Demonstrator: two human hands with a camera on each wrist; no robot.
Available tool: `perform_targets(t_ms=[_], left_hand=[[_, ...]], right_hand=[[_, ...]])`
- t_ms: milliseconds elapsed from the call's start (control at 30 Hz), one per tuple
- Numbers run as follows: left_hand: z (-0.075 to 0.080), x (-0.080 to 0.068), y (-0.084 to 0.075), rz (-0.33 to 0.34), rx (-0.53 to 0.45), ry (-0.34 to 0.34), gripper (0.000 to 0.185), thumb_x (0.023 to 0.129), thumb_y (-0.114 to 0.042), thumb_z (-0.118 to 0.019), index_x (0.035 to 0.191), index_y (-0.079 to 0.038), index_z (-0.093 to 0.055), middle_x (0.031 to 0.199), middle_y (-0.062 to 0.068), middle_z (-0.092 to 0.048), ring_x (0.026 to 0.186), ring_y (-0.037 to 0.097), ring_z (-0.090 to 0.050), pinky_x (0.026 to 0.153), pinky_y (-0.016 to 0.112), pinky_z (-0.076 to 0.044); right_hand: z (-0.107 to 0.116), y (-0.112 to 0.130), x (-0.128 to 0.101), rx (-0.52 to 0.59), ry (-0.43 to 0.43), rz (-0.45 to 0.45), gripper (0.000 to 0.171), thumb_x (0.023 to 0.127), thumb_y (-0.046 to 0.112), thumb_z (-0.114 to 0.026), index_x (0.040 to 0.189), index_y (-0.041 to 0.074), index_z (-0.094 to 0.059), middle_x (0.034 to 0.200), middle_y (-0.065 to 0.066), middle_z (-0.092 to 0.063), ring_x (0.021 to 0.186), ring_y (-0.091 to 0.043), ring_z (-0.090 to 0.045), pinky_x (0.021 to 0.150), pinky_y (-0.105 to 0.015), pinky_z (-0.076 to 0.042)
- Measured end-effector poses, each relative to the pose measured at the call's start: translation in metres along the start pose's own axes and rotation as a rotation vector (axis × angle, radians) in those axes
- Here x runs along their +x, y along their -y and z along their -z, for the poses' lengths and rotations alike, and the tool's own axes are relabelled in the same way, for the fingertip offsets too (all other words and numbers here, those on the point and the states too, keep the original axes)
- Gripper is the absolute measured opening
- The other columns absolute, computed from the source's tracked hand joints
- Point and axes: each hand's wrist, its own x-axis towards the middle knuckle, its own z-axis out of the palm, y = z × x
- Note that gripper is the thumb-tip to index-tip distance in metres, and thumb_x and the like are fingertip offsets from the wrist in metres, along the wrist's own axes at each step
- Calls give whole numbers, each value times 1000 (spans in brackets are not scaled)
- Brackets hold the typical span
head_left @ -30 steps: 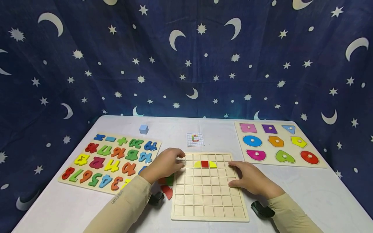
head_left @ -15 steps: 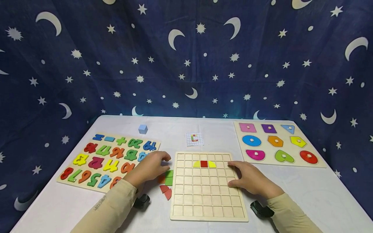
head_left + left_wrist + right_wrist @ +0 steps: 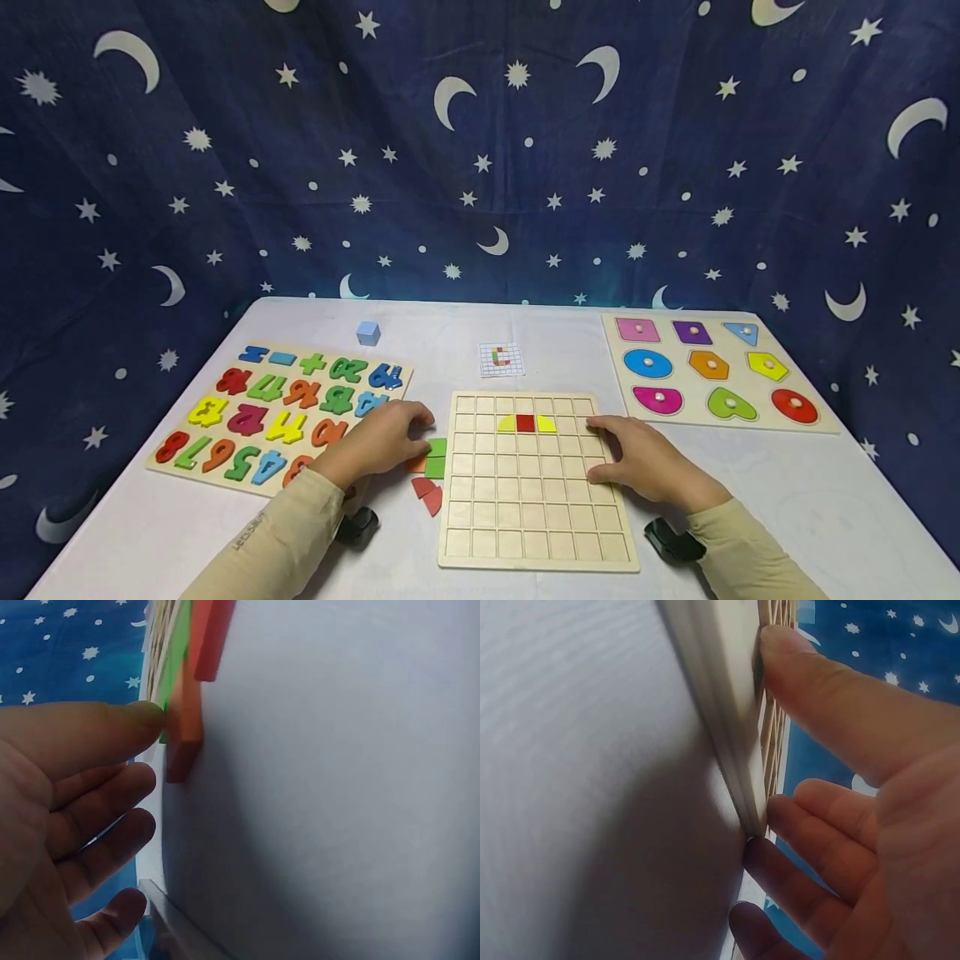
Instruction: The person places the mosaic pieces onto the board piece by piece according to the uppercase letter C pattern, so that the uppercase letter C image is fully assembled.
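A wooden grid board [image 3: 536,517] lies before me. In its second row sit a red square [image 3: 526,423] and two yellow quarter-round tiles [image 3: 547,424], one on either side. Left of the board are green tiles [image 3: 435,467], an orange tile [image 3: 417,467] and red quarter-round tiles [image 3: 432,500]. My left hand [image 3: 375,442] hovers by the green and orange tiles, fingers loosely bent; its thumb tip looks close to the orange tile [image 3: 184,727] in the left wrist view, though contact is unclear. My right hand [image 3: 652,467] rests at the board's right edge, thumb and fingers apart.
A number puzzle board [image 3: 217,479] lies left, partly under my left forearm. A knobbed shape puzzle [image 3: 697,404] lies at the right. Behind the grid board are a small pattern card [image 3: 502,360] and a blue cube [image 3: 368,333]. A starry cloth [image 3: 480,225] hangs behind the table.
My left hand has moved left from the board's upper left edge, then slightly down to the loose tiles, uncovering the green ones. My right hand has stayed at the board's edge.
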Motion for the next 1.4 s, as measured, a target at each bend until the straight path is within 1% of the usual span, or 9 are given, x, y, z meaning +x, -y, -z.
perform_targets(t_ms=[167, 433, 667, 933, 1267, 1400], left_hand=[[-1, -1, 0, 6, -11, 10, 24, 83, -12, -81, 105, -8, -71, 96, -1, -65, 89, 19, -55, 90, 41, -49], [-3, 1, 1, -38, -2, -29, 19, 84, -11, -79, 101, -8, -71, 94, -2, -65, 89, 18, -57, 88, 41, -49], [-4, 1, 0, -59, 8, -34, 18, 84, -11, -79, 100, -8, -71, 93, -2, -65, 89, 17, -58, 88, 40, -49], [-5, 1, -3, -58, 16, -12, 17, 84, -10, -78, 100, -9, -71, 93, -2, -65, 89, 17, -57, 89, 40, -49], [-4, 0, -5, -60, 5, 17, 20, 83, -11, -81, 100, -8, -71, 93, -2, -65, 88, 17, -57, 88, 41, -49], [-5, 1, -5, -58, 10, 16, 18, 84, -11, -80, 100, -8, -71, 92, -3, -65, 87, 17, -56, 88, 40, -49]], right_hand=[[0, 0, -1, 2, -4, -1, 75, 76, 37, -87, 137, 3, -57, 135, -17, -58, 127, -40, -50, 105, -58, -37], [0, 3, -2, -3, 8, -21, 74, 75, 35, -88, 136, 4, -58, 135, -17, -58, 126, -40, -50, 105, -58, -37], [1, 3, -2, -5, 11, -23, 74, 75, 36, -88, 136, 4, -58, 135, -17, -57, 126, -40, -49, 105, -58, -37], [0, 1, -3, -3, 2, -11, 74, 77, 37, -87, 137, 4, -58, 135, -17, -57, 127, -41, -49, 105, -58, -37], [0, 1, -1, -3, 1, -29, 75, 76, 34, -87, 137, 3, -58, 135, -18, -57, 127, -41, -49, 105, -59, -37], [0, 1, 0, -1, 3, -31, 74, 76, 34, -87, 137, 3, -57, 136, -17, -57, 128, -41, -48, 105, -59, -37]])
